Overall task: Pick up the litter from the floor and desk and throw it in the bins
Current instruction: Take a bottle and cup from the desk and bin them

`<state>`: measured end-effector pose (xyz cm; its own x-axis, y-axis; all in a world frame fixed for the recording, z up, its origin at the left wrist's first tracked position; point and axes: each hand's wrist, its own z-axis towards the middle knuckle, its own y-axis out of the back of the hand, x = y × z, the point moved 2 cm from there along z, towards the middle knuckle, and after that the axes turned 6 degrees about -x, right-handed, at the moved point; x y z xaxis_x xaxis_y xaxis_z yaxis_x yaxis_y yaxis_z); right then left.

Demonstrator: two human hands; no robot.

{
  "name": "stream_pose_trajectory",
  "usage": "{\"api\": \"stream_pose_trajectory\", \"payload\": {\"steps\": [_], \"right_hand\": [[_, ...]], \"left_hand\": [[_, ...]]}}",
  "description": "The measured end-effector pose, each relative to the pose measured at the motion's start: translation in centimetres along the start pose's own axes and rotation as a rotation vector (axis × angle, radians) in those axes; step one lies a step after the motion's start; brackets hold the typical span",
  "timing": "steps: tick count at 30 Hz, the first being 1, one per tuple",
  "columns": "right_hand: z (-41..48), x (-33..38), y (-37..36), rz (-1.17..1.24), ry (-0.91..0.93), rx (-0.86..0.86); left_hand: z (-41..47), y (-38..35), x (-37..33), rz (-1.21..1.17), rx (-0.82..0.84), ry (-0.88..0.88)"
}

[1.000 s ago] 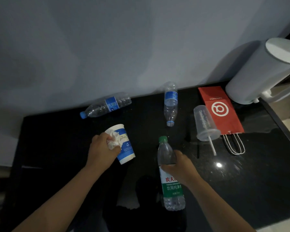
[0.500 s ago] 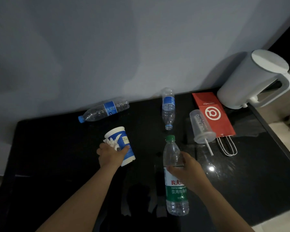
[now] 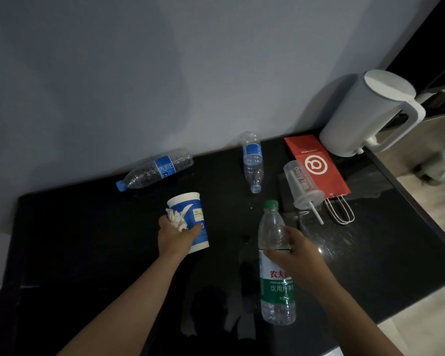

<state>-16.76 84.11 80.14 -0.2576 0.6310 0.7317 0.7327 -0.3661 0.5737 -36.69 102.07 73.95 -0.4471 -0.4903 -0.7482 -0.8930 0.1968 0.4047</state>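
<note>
- Since earlier, left hand (image 3: 175, 237) has wrapped round paper cup (image 3: 192, 214) and tissue (image 3: 176, 219).
- Right hand (image 3: 296, 255) grips green-capped bottle (image 3: 275, 268) above worktop (image 3: 88, 240).
- Blue-label bottles (image 3: 154, 170), clear cup (image 3: 302, 186), red bag (image 3: 319, 165) still to collect; bins unseen.

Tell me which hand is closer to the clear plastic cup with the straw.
Right. The right hand, gripping the green-capped bottle, is just below-left of the clear cup; the left hand, holding the blue paper cup and tissue, is farther left.

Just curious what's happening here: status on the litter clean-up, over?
Left grip holds paper cup and crumpled tissue. Right grip holds green-capped bottle. Blue-label bottles, clear cup, red bag on desk. No bin in view.
</note>
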Motion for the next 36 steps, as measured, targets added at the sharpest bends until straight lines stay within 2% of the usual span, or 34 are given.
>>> {"api": "stream_pose_trajectory", "payload": {"steps": [6,13,19,29,36], "right_hand": [[-1.8,0.4,2.6,0.106,-0.016,-0.099],[-5.2,0.5,8.4,0.263,0.066,-0.226],[-9.4,-1.3,16.2,0.332,0.119,-0.459],[-22.8,-8.5,33.4,0.377,0.200,-0.828],[-31.7,-13.3,41.2,0.356,0.184,-1.006]], "left_hand": [[-3.2,-0.2,-2.1,-0.109,0.104,-0.222],[-10.9,-2.1,-7.1,-0.329,0.330,-0.416],[-19.7,-4.8,-12.4,-0.496,0.477,-0.539],[-39.3,-14.9,-15.6,-0.538,0.764,-0.652],[-50.8,-20.8,-15.6,-0.504,0.988,-0.797]]}}
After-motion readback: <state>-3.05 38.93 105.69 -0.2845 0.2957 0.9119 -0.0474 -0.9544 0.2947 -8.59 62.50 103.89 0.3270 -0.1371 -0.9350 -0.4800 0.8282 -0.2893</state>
